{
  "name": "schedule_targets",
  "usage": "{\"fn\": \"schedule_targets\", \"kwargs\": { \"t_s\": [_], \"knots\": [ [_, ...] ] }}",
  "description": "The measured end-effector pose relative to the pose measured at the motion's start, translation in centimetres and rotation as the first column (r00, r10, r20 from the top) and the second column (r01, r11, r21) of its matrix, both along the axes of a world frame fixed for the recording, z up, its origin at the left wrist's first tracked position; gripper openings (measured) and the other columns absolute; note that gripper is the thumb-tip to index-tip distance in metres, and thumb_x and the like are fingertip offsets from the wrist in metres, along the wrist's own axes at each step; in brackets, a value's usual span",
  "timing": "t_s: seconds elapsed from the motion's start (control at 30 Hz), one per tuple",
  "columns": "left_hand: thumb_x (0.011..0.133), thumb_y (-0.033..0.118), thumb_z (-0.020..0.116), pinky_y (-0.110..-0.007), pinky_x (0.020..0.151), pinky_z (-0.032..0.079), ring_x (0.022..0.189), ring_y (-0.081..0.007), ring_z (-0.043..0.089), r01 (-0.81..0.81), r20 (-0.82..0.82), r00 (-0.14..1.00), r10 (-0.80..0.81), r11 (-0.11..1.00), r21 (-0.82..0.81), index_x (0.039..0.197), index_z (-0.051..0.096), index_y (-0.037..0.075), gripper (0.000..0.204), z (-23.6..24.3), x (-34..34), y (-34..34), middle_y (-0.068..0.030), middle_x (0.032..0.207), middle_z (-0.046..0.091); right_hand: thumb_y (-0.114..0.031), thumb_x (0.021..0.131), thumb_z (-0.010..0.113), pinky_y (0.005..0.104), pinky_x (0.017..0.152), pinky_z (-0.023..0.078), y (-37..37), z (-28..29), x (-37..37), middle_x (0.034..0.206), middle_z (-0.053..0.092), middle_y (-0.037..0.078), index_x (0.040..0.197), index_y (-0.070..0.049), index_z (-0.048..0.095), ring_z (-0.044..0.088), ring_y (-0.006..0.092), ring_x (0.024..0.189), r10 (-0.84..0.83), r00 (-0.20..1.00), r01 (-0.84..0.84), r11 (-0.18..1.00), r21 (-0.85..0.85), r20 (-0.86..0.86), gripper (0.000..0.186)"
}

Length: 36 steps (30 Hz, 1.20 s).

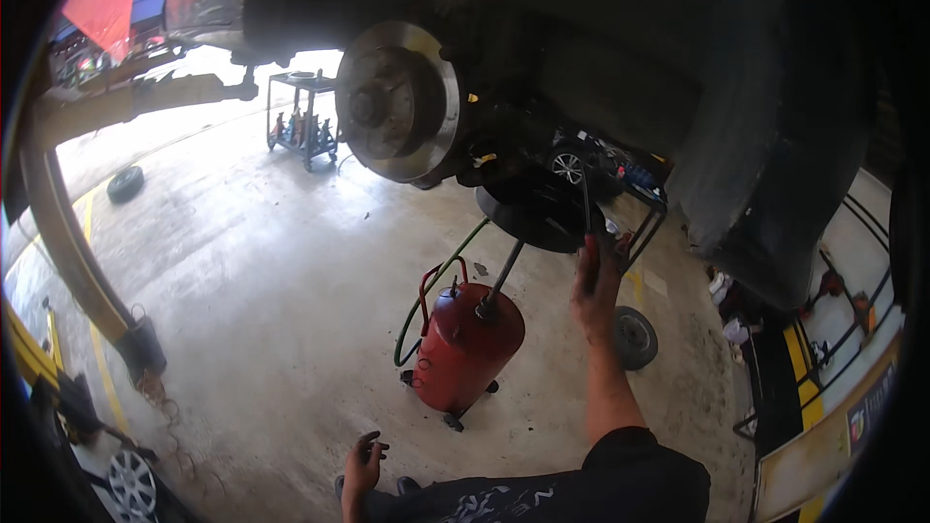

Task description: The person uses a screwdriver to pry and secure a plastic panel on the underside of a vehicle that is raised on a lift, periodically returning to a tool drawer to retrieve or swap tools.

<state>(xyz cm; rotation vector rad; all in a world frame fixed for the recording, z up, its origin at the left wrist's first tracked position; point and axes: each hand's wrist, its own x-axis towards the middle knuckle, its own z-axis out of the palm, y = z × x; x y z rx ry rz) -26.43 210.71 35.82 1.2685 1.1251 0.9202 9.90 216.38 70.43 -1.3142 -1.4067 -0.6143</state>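
Note:
My right hand (595,283) is raised below the car's dark underside, closed round the lower end of a thin metal bar (586,201). The bar points upward; its upper end is lost in shadow, so its exact kind is unclear. Just left of that hand is a black round drain pan (535,218), carried on a pole above a red oil drain tank (468,347). Low down, near my body, my left hand (364,465) hangs with its fingers apart, holding nothing. A bare brake disc (441,126) shows on the raised car, up and left of my right hand.
A lift post (82,242) with its arm (145,97) stands at left. On the floor are a loose tyre (126,184) and a wheel (635,337). A black tool cart (306,116) is farther off. A green hose (411,324) loops beside the tank.

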Motion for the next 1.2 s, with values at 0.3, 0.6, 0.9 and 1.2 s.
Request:
{"fn": "schedule_targets", "kwargs": {
  "t_s": [0.3, 0.6, 0.9, 1.2],
  "knots": [
    [0.097, 0.011, 0.049, -0.031, 0.078, 0.052, 0.085, -0.0201, 0.066, 0.468, -0.167, 0.869, -0.465, 0.883, -0.022, 0.126, 0.053, -0.005, 0.033, 2.3, -5.6, 13.6, -0.016, 0.099, 0.07, -0.016, 0.095, 0.058, 0.0439, 0.086, 0.045, 6.5, 5.8, 3.6, 0.099, 0.067, 0.018, 0.119, -0.004, 0.059, 0.064, 0.0353, 0.085, -0.206, 0.954, 0.245, 0.954, 0.172, -0.217, 0.026],
    [0.096, 0.011, 0.053, -0.031, 0.076, 0.053, 0.083, -0.0192, 0.069, 0.601, -0.175, 0.796, -0.579, 0.791, 0.116, 0.124, 0.056, -0.003, 0.031, 7.8, 1.5, 20.1, -0.0146, 0.098, 0.071, -0.021, 0.096, 0.055, 0.0417, 0.077, 0.048, 7.7, 9.4, 11.9, 0.104, 0.062, 0.026, 0.114, -0.002, 0.056, 0.061, 0.0388, 0.092, -0.233, 0.963, 0.255, 0.951, 0.173, -0.136, 0.026],
    [0.087, 0.006, 0.061, -0.036, 0.087, 0.051, 0.095, -0.0257, 0.066, 0.464, -0.154, 0.809, -0.567, 0.455, 0.76, 0.12, 0.061, 0.0, 0.034, 20.5, 20.5, 23.2, -0.0178, 0.107, 0.067, -0.028, 0.101, 0.047, 0.0357, 0.079, 0.047, 9.0, 12.6, 14.3, 0.095, 0.066, 0.015, 0.119, -0.002, 0.056, 0.062, 0.0244, 0.082, -0.477, 0.875, 0.452, 0.867, 0.21, 0.085, 0.033],
    [0.085, 0.021, 0.064, -0.047, 0.103, 0.04, 0.119, -0.0434, 0.049, -0.196, 0.184, 0.943, -0.276, -0.017, 0.98, 0.138, 0.045, 0.004, 0.059, 40.2, 38.6, 26.4, -0.0247, 0.138, 0.043, -0.02, 0.102, 0.05, 0.0248, 0.06, 0.038, 9.6, 13.8, 17.6, 0.072, 0.048, -0.001, 0.091, -0.002, 0.054, 0.043, 0.006, 0.067, -0.302, 0.934, 0.246, 0.932, 0.268, 0.191, 0.022]
  ]
}}
